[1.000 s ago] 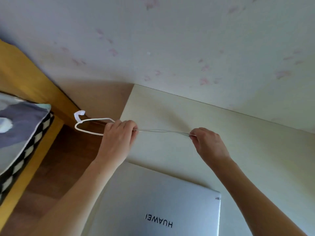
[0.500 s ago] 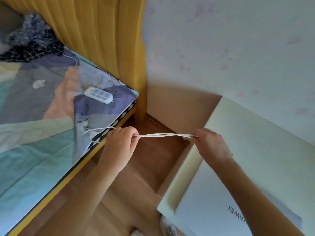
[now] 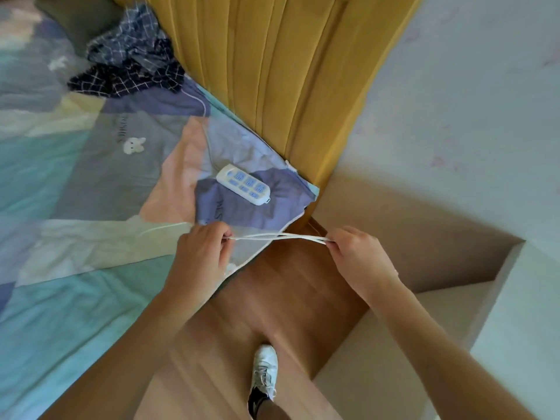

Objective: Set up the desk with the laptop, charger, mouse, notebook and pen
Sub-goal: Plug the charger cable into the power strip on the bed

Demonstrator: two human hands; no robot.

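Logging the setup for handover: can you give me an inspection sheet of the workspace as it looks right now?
Surface: desk corner at right, bare where visible.
Job's things: white cable, doubled, stretched between both hands; laptop, mouse, notebook, pen not in view.
Clutter: dark checked cloth on bed.
Grip: left hand and right hand each pinch the cable.
Cables: power strip lies on bed, its lead running up.
Surroundings: yellow headboard, wood floor, white shoe.

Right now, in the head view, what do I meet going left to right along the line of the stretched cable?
Bedspread → left hand → white cable stretched between both hands → right hand → desk edge.
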